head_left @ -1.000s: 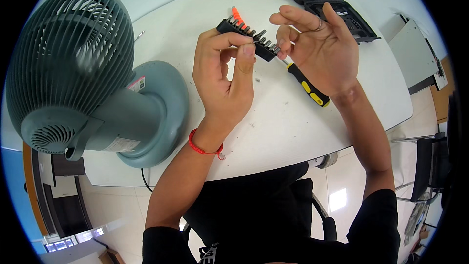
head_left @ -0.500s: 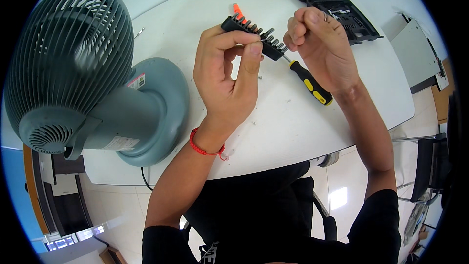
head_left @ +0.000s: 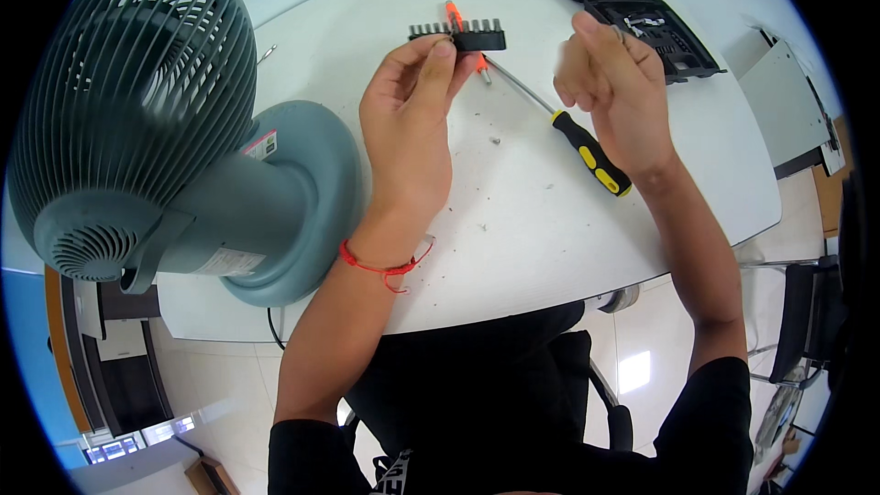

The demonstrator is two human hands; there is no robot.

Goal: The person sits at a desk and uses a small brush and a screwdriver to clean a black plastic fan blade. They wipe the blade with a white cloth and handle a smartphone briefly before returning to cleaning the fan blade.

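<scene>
A black screwdriver bit holder with several silver bits standing in a row is pinched between the thumb and fingers of my left hand. It is level above the table. My right hand is raised apart from it, fingers curled in and slightly blurred; anything inside them is hidden. Below lies a screwdriver with a black and yellow handle, its shaft pointing toward the bit holder. Partly hidden behind the holder is an orange tool with silver ends.
A grey-green fan with a round base stands on the left of the white table. An open black tool case lies at the far right. Small screws or scraps dot the tabletop. A black chair stands at the right.
My left hand has turned the bit holder from slanted to level and moved it up and left. My right hand has drawn away to the right, its fingers curled tighter.
</scene>
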